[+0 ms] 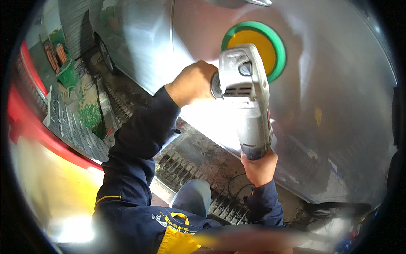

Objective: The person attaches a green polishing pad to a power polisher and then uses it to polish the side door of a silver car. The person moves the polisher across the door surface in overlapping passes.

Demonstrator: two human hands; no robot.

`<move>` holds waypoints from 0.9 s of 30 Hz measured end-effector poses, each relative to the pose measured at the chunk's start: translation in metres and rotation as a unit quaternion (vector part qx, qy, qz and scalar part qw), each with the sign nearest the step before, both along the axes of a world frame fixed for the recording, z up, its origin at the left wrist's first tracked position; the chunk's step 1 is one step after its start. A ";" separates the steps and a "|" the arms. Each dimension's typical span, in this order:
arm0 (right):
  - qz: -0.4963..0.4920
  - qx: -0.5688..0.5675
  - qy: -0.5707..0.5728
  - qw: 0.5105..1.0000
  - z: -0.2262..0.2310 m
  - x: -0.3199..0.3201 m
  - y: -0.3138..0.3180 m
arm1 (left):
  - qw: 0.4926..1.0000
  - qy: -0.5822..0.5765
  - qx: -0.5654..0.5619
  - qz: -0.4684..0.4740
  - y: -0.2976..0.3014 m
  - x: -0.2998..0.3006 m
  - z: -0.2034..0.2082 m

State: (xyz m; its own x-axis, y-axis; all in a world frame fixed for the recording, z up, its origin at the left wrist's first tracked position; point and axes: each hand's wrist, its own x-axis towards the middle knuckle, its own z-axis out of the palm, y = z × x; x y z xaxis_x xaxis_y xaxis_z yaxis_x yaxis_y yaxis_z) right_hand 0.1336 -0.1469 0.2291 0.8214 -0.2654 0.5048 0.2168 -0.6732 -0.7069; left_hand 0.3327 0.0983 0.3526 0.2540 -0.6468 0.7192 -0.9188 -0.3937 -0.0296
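Observation:
Both my hands hold a grey power polisher point(250, 106) up against a silver-grey car door point(330, 97). Its round pad, green at the rim with a yellow-orange middle point(275, 51), lies at the door's surface. My left hand point(195, 82) is closed round the black side handle near the polisher's head. Farther back, my right hand point(261, 167) grips the dark rear end of the body; some of its fingers are hidden behind the tool. A bright glare covers the panel beside my left hand.
A door handle point(259, 2) shows at the top edge. Below the car runs a floor grating point(177, 169), with a dark cable point(231, 186) on the ground near my knee. To the left are a red and yellow vehicle body point(55, 148), a perforated metal step point(74, 127) and a green bucket point(67, 74).

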 end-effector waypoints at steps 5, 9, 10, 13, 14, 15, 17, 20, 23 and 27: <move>0.059 -0.078 -0.054 0.994 0.017 0.050 0.046 | 0.997 0.023 0.023 0.067 0.071 0.042 -0.005; 0.055 -0.169 0.023 0.984 0.042 0.087 0.067 | 0.971 0.184 -0.085 0.129 0.106 0.066 -0.017; 0.043 -0.201 0.038 0.978 0.047 0.091 0.071 | 0.959 0.221 -0.115 0.136 0.116 0.068 -0.023; 0.039 -0.249 0.041 0.967 0.058 0.101 0.077 | 0.943 0.250 -0.131 0.174 0.127 0.082 -0.034; 0.046 -0.264 0.027 0.963 0.060 0.102 0.077 | 0.945 0.239 -0.139 0.175 0.129 0.083 -0.040; 0.044 -0.276 0.048 0.959 0.059 0.101 0.078 | 0.935 0.282 -0.113 0.181 0.130 0.087 -0.042; 0.046 -0.294 0.057 0.953 0.057 0.097 0.076 | 0.916 0.343 -0.090 0.189 0.128 0.090 -0.051; 0.049 -0.316 0.105 0.941 0.052 0.091 0.075 | 0.898 0.403 -0.104 0.143 0.129 0.079 -0.079; 0.078 -0.329 0.107 0.935 0.051 0.097 0.078 | 0.892 0.366 -0.196 0.182 0.127 0.068 -0.115; 0.060 -0.350 0.123 0.927 0.059 0.118 0.085 | 0.877 0.366 -0.239 0.198 0.137 0.081 -0.117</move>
